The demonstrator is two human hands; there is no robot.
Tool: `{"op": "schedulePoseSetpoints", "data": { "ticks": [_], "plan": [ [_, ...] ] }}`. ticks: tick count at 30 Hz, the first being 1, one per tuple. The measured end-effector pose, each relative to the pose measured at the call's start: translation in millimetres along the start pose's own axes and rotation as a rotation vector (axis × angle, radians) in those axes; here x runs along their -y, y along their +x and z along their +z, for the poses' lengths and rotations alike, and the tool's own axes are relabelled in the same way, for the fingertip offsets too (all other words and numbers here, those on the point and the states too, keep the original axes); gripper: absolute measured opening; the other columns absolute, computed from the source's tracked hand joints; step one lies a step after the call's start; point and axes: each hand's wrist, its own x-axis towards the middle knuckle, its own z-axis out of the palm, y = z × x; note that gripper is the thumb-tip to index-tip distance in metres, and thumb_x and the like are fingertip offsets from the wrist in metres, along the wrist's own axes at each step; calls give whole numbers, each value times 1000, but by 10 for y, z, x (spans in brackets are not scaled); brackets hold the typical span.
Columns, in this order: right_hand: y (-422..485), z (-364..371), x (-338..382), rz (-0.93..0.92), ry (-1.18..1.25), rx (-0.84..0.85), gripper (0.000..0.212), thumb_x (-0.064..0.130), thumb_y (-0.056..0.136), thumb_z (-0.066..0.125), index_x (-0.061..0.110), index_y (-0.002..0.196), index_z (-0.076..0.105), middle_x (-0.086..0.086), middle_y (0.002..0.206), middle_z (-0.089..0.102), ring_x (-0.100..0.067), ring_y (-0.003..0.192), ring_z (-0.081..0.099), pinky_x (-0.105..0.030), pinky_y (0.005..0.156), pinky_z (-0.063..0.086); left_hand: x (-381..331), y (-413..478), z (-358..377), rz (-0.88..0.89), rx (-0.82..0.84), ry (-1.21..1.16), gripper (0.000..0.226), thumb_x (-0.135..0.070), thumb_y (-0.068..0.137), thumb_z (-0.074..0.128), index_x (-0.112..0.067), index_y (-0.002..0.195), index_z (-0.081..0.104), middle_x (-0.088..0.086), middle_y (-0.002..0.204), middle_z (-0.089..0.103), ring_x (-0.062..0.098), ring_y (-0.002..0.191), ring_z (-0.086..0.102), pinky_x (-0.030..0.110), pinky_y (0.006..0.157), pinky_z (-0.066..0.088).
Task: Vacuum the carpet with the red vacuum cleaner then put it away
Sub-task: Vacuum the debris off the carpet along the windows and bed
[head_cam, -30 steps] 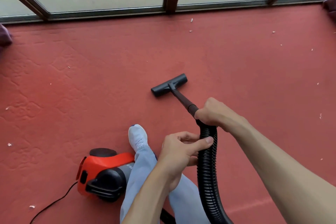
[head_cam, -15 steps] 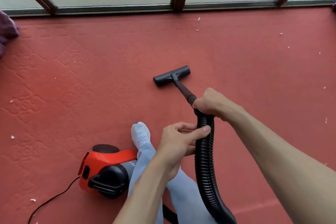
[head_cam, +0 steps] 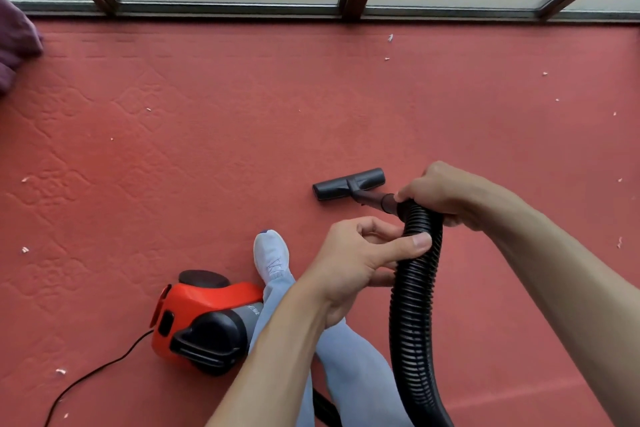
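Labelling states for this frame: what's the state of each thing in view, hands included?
carpet: dotted with pale scraps.
red vacuum cleaner: standing on the carpet; on or off unclear.
power cord: attached, trailing out of frame.
hose: held in both hands.
floor nozzle: resting on the carpet.
left hand: grips the hose below the right.
right hand: grips the hose's top end.

On the red carpet (head_cam: 242, 135), the right hand (head_cam: 446, 196) grips the top of the black ribbed hose (head_cam: 412, 305) behind the floor nozzle (head_cam: 348, 184), the left hand (head_cam: 360, 263) pinches the hose just below, and the red vacuum cleaner (head_cam: 204, 319) sits left of the hose.
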Motion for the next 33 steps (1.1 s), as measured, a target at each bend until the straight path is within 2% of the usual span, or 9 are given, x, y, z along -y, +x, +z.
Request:
{"op": "schedulePoseSetpoints", "data": {
  "ticks": [3, 6, 9, 12, 15, 18, 22, 25, 33],
  "plan": [
    [5, 24, 20, -17, -20, -16, 21, 20, 87, 63, 4, 74, 57, -9, 59, 48, -20, 47, 38, -22, 44, 26, -45, -36, -48, 12, 13, 13, 37, -12, 79, 83, 2, 105, 62, 11, 83, 73, 23, 77, 69, 40, 80, 58],
    [15, 102, 132, -49, -28, -38, 23, 19, 88, 61, 7, 70, 53, -7, 60, 47, -20, 48, 38, -24, 45, 27, -56, -98, -139, 31, -38, -20, 47, -12, 79, 83, 15, 109, 57, 14, 85, 73, 22, 78, 70, 40, 79, 59],
    [57, 190, 312, -87, -73, -75, 22, 19, 88, 59, 9, 70, 50, -6, 60, 47, -20, 48, 40, -25, 44, 26, -90, -168, -237, 64, -102, -46, 43, -12, 79, 82, 11, 109, 61, 16, 91, 74, 22, 79, 70, 30, 69, 61],
    [120, 229, 482, -108, -106, -89, 18, 19, 87, 56, 9, 74, 51, -8, 63, 49, -23, 51, 43, -26, 45, 28, -137, -181, -332, 102, -139, -60, 39, -13, 79, 83, 8, 106, 64, 18, 93, 75, 20, 80, 70, 40, 82, 60],
    [141, 221, 555, -135, -132, -119, 19, 23, 87, 57, 6, 77, 55, -10, 68, 51, -25, 56, 44, -28, 48, 29, -170, -165, -392, 126, -145, -57, 35, -13, 78, 83, 4, 103, 65, 24, 102, 73, 19, 81, 70, 35, 78, 60],
    [147, 208, 549, -175, -172, -160, 33, 33, 88, 56, 1, 84, 64, -12, 72, 54, -29, 65, 48, -31, 53, 32, -162, -148, -412, 135, -141, -54, 35, -13, 77, 86, 1, 102, 66, 18, 92, 71, 16, 79, 69, 29, 72, 58],
    [319, 314, 644, -187, -220, -221, 39, 39, 86, 53, 2, 88, 66, -14, 74, 60, -32, 70, 52, -31, 53, 33, -163, -51, -467, 134, -208, -89, 38, -14, 75, 87, 0, 103, 66, 10, 91, 71, 16, 78, 69, 36, 79, 60],
    [580, 432, 781, -191, -194, -202, 37, 38, 84, 54, 6, 94, 68, -18, 90, 69, -36, 83, 63, -31, 59, 38, -211, 52, -529, 100, -302, -117, 36, -17, 77, 86, -5, 104, 67, 14, 94, 73, 16, 76, 70, 35, 80, 60],
    [845, 577, 1136, -228, -232, -180, 34, 35, 88, 51, 4, 99, 60, -17, 101, 68, -36, 89, 61, -34, 71, 44, -364, 273, -698, 43, -402, -128, 33, -18, 79, 84, -8, 106, 69, 16, 103, 76, 18, 79, 73, 40, 84, 59]
  ]
}}
